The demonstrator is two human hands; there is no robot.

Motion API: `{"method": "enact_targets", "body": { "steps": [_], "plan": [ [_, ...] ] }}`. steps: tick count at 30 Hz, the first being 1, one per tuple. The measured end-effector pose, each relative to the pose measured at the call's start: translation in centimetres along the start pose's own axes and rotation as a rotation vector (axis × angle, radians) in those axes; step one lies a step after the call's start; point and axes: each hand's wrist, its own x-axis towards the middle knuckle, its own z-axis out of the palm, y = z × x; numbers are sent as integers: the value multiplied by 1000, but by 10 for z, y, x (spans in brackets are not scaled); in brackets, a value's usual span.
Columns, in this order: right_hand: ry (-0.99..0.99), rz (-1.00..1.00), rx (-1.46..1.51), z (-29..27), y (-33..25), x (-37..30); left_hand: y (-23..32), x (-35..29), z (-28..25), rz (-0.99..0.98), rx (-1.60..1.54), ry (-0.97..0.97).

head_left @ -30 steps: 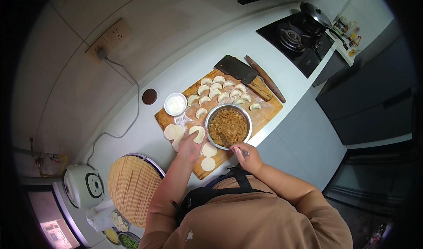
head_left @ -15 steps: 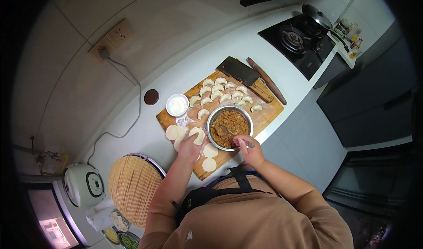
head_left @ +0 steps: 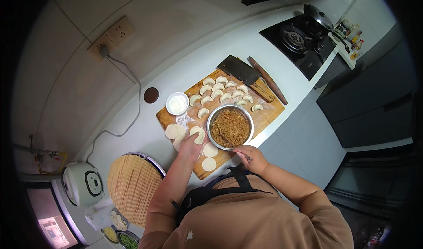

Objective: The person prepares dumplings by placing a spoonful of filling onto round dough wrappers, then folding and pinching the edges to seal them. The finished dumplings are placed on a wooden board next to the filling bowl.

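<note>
My left hand holds a round dumpling wrapper between thumb and fingers, just left of the metal bowl. Brown minced filling fills that bowl. At its near right rim, my right hand is closed around a spoon, whose head dips into the near part of the filling. Flat wrappers lie on the board close to my left hand, and others overlap farther left. Several folded dumplings sit in rows beyond the bowl.
Under these is a wooden cutting board, with a cleaver and rolling pin at its far right. A white bowl of flour stands at the left. Nearer are a round slatted mat and a rice cooker. A gas stove is beyond.
My right hand has moved slightly nearer to me, drawing the spoon toward the bowl's near edge and lower into the filling. My left hand keeps the wrapper in almost the same place.
</note>
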Motion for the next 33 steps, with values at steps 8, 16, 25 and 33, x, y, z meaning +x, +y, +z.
{"method": "enact_targets", "body": {
  "steps": [8, 16, 25, 33],
  "plan": [
    [130, 368, 357, 20, 5, -3, -3, 0, 1, -5, 2, 14],
    [206, 507, 641, 31, 17, 4, -7, 6, -10, -24, 11, -15],
    [224, 497, 698, 36, 16, 10, -8, 4, -9, -13, 56, -13],
    [92, 295, 282, 18, 1, -4, -8, 3, -7, -2, 60, -4]
  ]
}}
